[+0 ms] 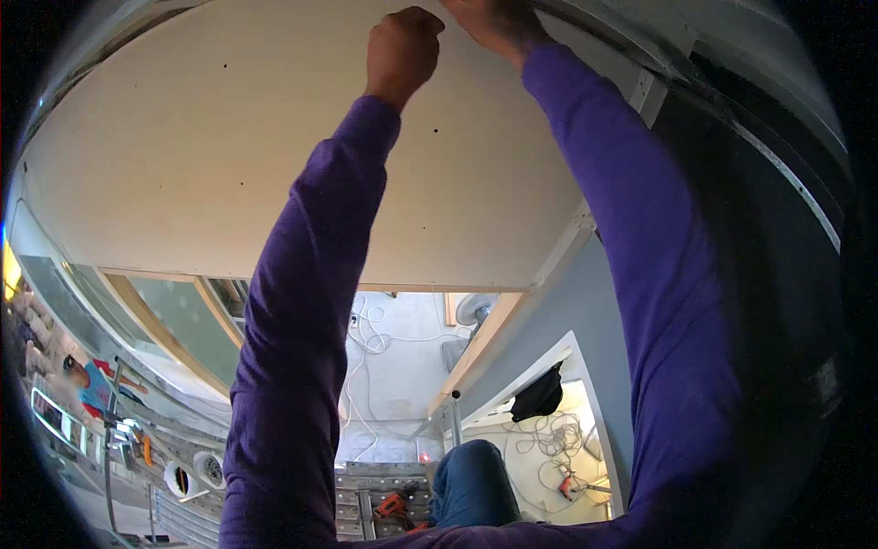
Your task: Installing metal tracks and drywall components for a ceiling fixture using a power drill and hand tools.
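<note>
Both my arms, in purple sleeves, reach up in front of a large beige board [274, 156] with small dark holes or screw heads in it. My left hand [402, 57] is closed near the board's upper part, thumb and fingers pressed together. Whatever it may hold is too small or hidden to make out. To its right, my right hand [494, 26] is at the top edge of the picture. Its fingers are cut off there, so neither their shape nor any held thing shows.
Below me, a red-orange power drill [395, 505] lies on a perforated metal platform [352, 480] beside my knee. White cables [366, 339] trail over the floor. A metal frame [651, 91] borders the board at right. A person [96, 384] stands at lower left near a ladder [59, 416].
</note>
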A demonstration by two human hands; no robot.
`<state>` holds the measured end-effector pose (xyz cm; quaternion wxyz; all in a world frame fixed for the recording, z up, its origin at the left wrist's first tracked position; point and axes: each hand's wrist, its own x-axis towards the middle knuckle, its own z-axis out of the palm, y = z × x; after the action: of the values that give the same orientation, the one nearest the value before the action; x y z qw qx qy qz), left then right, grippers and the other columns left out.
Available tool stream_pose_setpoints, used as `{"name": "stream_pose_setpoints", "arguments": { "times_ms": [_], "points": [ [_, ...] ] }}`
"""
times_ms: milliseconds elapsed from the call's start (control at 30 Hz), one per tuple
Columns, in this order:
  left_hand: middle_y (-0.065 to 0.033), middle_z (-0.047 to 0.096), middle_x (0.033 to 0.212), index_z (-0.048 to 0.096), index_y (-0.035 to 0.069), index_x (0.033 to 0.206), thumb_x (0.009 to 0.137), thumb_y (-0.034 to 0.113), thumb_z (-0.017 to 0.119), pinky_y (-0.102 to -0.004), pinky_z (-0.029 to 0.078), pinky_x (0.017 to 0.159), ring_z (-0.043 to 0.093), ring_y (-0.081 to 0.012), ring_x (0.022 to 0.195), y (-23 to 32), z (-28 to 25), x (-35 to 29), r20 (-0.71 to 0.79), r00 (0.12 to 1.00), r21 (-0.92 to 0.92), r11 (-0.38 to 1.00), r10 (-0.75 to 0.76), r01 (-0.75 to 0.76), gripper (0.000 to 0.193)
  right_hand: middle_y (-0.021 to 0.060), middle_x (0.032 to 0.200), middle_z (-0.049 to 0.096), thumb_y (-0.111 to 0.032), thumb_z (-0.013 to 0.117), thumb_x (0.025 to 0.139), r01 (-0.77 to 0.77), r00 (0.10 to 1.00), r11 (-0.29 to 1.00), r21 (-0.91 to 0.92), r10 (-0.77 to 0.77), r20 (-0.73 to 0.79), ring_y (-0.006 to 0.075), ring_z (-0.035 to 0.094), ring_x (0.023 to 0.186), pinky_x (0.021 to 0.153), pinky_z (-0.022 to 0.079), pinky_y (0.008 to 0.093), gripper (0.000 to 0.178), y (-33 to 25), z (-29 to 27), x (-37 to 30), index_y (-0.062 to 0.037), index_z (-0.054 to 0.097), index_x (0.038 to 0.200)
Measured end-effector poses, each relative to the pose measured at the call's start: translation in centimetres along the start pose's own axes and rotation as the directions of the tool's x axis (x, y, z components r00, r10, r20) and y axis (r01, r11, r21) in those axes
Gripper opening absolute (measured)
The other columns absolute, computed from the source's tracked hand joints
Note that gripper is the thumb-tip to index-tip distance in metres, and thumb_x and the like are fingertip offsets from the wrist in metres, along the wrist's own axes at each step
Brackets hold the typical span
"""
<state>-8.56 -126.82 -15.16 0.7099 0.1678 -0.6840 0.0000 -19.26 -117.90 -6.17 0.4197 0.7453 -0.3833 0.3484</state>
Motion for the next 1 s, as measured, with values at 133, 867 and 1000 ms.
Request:
{"name": "stream_pose_setpoints", "arguments": {
  "times_ms": [133,867,1000],
  "points": [
    [-0.0064,0.069,0.084,0.07,0.004,0.097,0.093,0.015,0.057,-0.0296,0.047,0.068,0.062,-0.0161,0.074,0.6,-1.6,0.2,0.275,0.96,-0.293,0.946,-0.059,0.142,0.018,0.0154,0.08,0.063,-0.018,0.06,0.09,-0.026,0.964,1.0,0.018,0.03,-0.264,0.032,0.065,0.084,0.074,0.05,0.0407,0.018,0.3,-2.2,-3.7,0.0002,0.063,0.091],
    [-0.012,0.07,0.101,0.068,0.006,0.103,0.086,0.001,0.054,-0.0399,0.055,0.08,0.069,-0.0299,0.086,-0.8,-2.6,3.5,0.271,0.939,0.266,0.921,0.212,-0.285,0.023,0.0176,0.074,0.062,-0.044,0.055,0.093,-0.289,0.937,0.946,-0.147,0.311,0.158,0.0351,0.062,0.069,0.067,0.049,0.044,0.043,1.5,-5.7,-9.3,-0.0042,0.067,0.083],
    [-0.0201,0.066,0.094,0.066,0.004,0.09,0.082,0.005,0.048,-0.0483,0.051,0.075,0.062,-0.0409,0.09,-3.4,-3.1,8.4,0.138,0.988,0.254,0.961,0.071,-0.105,0.019,0.018,0.075,0.067,-0.048,0.049,0.095,-0.452,0.861,0.817,-0.358,0.504,0.065,0.0338,0.066,0.069,0.068,0.051,0.0456,0.048,9.1,-10.5,-9.9,-0.0059,0.07,0.089]
  ]
}}
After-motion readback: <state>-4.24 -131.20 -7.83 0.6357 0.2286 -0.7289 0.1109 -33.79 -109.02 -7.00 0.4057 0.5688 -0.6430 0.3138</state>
